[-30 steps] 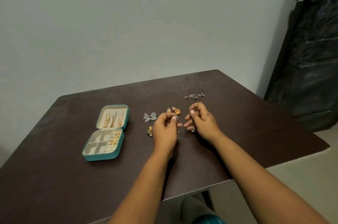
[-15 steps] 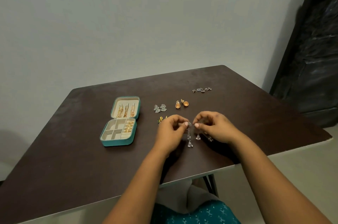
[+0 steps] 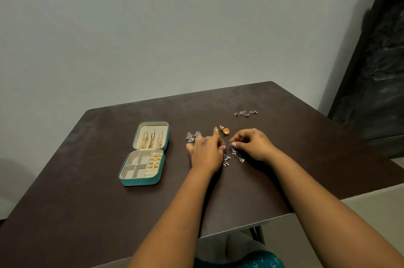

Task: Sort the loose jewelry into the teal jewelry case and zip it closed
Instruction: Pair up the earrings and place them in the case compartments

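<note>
Your two hands meet near the middle of the dark worktop [image 3: 87,180], well back from its front edge. Your left hand [image 3: 206,154] and right hand [image 3: 251,146] each pinch a silver drop earring [image 3: 237,155], dangling lengthwise toward you. The open teal case [image 3: 144,154] lies to the left, its lid pointing away from you.

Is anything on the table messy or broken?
Nothing looks broken. The teal case lies open, and loose pieces still sit apart on the table: silver clusters, gold earrings, a silver strand. The left hand and right hand each pinch a dangly silver earring.
</note>
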